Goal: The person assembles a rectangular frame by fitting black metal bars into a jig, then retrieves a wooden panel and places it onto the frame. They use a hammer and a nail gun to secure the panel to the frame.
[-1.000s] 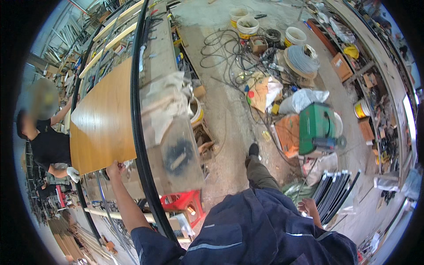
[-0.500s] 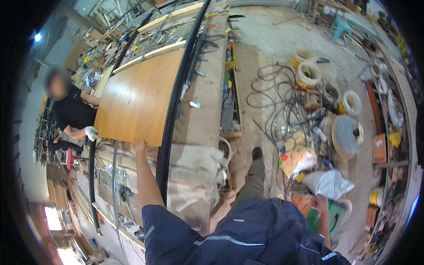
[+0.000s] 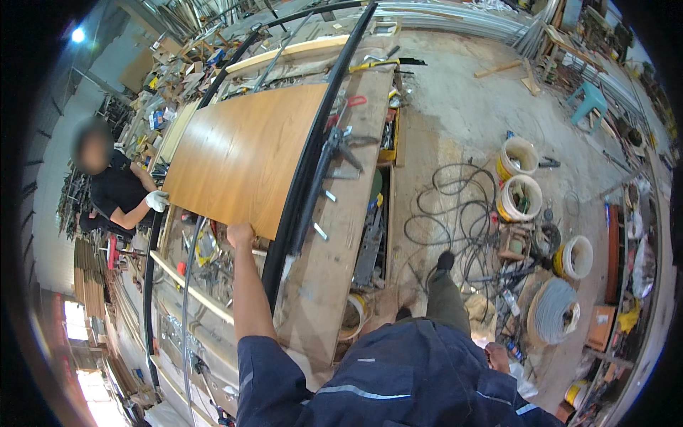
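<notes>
A flat wood-grain panel (image 3: pixel 245 153) lies across a long black frame (image 3: pixel 313 146) on the workbench. My left hand (image 3: pixel 240 235) is closed on the panel's near edge, close to its right corner. At the opposite near corner, a co-worker's white-gloved hand (image 3: pixel 157 201) touches the panel. My right hand (image 3: pixel 496 357) hangs low at my right side, fingers curled, partly hidden by my clothing; nothing shows in it. Just right of the frame, a dark clamp (image 3: pixel 343 148) rests on the bench. Pale wooden strips (image 3: pixel 192 288) cross the frame on the near side of the panel.
The wooden bench top (image 3: pixel 340 235) runs along my left. Over the floor to the right spread a tangled black hose (image 3: pixel 434 203), several buckets (image 3: pixel 519 198) and a coil of grey cable (image 3: pixel 553 311). Farther off stands a teal stool (image 3: pixel 588 107). Cluttered shelves line the right.
I have stepped forward along the bench, and the panel has slid with us toward the frame's far end. It now covers a pale strip seen before; other strips show behind it.
</notes>
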`<state>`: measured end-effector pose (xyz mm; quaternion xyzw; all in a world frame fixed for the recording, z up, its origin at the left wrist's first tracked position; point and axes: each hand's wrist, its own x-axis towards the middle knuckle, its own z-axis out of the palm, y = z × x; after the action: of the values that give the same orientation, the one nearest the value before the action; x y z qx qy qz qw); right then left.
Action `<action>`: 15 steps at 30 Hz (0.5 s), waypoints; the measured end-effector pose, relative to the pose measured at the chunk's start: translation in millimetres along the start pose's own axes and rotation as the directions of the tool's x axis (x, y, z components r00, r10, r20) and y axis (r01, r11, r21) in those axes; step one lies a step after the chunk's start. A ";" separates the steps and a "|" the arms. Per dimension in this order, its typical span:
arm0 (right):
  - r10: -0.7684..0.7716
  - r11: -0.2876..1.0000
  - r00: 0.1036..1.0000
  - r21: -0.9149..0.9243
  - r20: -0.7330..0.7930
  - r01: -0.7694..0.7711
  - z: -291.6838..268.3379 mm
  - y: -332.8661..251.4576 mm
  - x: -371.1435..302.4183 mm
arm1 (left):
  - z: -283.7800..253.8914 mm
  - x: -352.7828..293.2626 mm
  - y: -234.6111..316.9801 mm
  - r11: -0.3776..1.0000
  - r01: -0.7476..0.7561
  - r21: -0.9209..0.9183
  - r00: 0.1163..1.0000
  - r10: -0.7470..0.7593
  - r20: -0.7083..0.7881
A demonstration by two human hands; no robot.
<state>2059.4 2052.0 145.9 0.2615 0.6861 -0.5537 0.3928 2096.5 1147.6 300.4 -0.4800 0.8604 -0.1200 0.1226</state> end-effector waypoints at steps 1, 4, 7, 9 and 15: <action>-0.088 0.996 0.995 0.016 0.054 0.087 5.3 -35.7 17.5 | -20.1 4.0 26.2 0.969 0.135 -0.209 0.987 -0.149 -0.054; -0.114 0.929 0.973 -0.326 0.202 0.176 -14.1 -113.4 105.4 | -44.7 13.9 54.6 0.806 0.349 -0.479 0.908 -0.418 -0.042; -0.205 0.827 0.941 -0.467 0.269 0.314 -53.3 -175.3 220.0 | -28.2 22.8 43.5 0.683 0.364 -0.634 0.866 -0.499 -0.041; -0.064 0.930 0.970 -0.338 0.234 0.142 -58.7 -252.0 287.9 | -11.6 22.1 23.4 0.595 0.506 -0.625 0.770 -0.637 0.018; -0.113 0.945 0.977 -0.286 0.182 0.162 -20.7 -522.8 384.3 | -2.7 3.4 -14.2 0.356 0.747 -0.561 0.506 -0.852 0.133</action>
<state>1426.1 1912.0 118.9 0.1044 0.7441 -0.4892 0.4429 2105.2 1137.7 307.2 -0.8377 0.5153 0.0462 -0.1752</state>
